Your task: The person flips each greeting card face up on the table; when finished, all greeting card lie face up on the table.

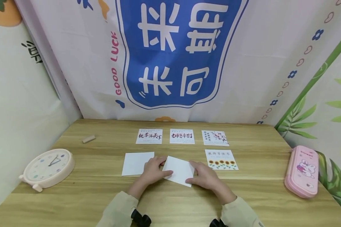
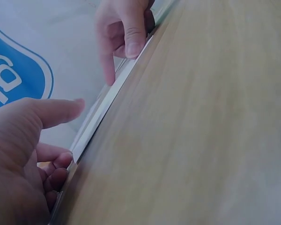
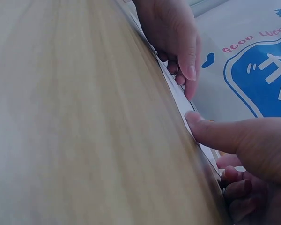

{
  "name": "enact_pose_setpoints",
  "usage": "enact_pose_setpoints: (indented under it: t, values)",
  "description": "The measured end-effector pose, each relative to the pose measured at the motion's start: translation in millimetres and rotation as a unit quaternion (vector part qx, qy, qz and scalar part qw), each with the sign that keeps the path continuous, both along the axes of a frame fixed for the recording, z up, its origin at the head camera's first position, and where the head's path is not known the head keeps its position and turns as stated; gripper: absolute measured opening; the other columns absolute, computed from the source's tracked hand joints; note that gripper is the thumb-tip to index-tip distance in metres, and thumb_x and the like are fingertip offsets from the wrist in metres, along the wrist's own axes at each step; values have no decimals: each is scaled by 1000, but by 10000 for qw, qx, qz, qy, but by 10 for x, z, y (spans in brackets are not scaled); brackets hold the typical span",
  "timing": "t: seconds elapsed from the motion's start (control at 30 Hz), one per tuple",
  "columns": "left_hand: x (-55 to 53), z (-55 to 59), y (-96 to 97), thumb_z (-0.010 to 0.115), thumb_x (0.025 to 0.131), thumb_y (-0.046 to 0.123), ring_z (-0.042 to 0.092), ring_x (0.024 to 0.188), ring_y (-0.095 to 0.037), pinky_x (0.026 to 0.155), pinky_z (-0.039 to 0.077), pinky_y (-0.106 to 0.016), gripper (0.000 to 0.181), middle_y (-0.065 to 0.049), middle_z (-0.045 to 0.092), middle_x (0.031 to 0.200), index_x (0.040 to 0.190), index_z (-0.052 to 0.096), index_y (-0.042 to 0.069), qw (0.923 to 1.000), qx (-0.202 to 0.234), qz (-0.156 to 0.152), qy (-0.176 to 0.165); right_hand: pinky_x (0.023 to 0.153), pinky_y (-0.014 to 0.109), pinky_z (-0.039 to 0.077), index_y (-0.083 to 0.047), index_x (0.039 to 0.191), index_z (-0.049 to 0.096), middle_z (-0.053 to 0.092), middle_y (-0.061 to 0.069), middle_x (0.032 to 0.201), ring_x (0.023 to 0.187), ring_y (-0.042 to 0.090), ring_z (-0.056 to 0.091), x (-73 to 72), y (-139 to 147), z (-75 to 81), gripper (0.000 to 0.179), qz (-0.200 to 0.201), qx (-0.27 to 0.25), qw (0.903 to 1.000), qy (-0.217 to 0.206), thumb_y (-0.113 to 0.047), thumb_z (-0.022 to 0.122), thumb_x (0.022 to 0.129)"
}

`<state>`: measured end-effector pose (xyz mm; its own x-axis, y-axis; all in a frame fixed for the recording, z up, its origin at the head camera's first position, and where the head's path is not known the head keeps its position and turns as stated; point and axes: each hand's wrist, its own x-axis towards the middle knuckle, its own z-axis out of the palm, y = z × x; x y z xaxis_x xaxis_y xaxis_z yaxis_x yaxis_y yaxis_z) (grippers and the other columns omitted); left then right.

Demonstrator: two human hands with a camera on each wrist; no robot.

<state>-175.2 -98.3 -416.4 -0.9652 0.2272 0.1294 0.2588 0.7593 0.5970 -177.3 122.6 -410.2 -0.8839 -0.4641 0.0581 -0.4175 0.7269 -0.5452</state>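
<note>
A blank white card [image 1: 179, 171] is tilted askew between the two hands, near the middle of the wooden table. My right hand [image 1: 205, 176] grips its right edge, and the right wrist view has the thumb [image 3: 195, 121] against the card. At the opposite edge is my left hand [image 1: 153, 170], its fingers curled at a card corner. The left thumb [image 2: 61, 112] stretches over the card and looks lifted off it in the left wrist view. Another blank white card [image 1: 134, 163] lies flat just left of that hand. A sunflower card [image 1: 221, 159] rests beyond the right hand.
Along the back lie two cards with dark red lettering [image 1: 149, 136] [image 1: 182, 136] and a blossom card [image 1: 215, 138]. A clock [image 1: 49, 167] and a small beige block [image 1: 89, 139] are at left. A pink pencil case [image 1: 302, 171] occupies the right edge. Printed cloth [image 1: 88, 78] hangs behind.
</note>
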Motion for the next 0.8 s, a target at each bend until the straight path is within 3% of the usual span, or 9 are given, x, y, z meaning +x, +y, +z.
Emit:
enact_pose_setpoints:
  t: [0.13,0.27,0.43,0.53,0.7,0.8]
  values:
    - [0,13,11,69,69,35,37,78,-19,70,27,-38,54,1,44,83,110,57,3,9993,228,136,-280,67,33,41,4,123,43,56,12,99,82,18,49,1,-1,11,74,56,62,10000,-14,-35,71,67]
    - [-12,11,14,69,69,34,39,82,-19,74,28,-40,52,0,48,89,111,57,4,9979,420,227,-427,78,39,40,5,124,41,50,18,115,99,25,49,3,-1,10,76,22,43,10000,-44,-35,71,67]
    - [-22,8,2,66,72,30,43,81,-18,73,30,-40,41,0,50,88,104,58,5,9963,689,344,-392,80,40,40,6,123,41,49,20,116,102,28,48,-2,-13,2,77,-31,54,10000,-68,-36,71,67]
    - [-20,2,4,65,73,28,43,79,-18,71,32,-38,38,0,50,85,103,59,5,9974,549,371,-267,79,40,40,6,123,41,50,20,114,100,28,49,0,-17,2,77,-20,56,10000,-49,-36,72,66]
    - [3,9,20,66,71,27,44,88,-24,76,32,-43,47,-6,53,95,111,57,2,9989,260,293,-238,76,39,41,6,123,42,52,19,111,95,25,50,6,-10,-4,78,-28,113,9999,2,-38,71,66]
    - [1,26,26,66,72,28,43,85,-24,73,31,-42,36,-5,52,90,98,61,4,9988,291,268,-292,72,37,41,6,123,41,54,16,108,89,21,50,4,-6,-11,78,-61,175,9998,5,-39,71,66]
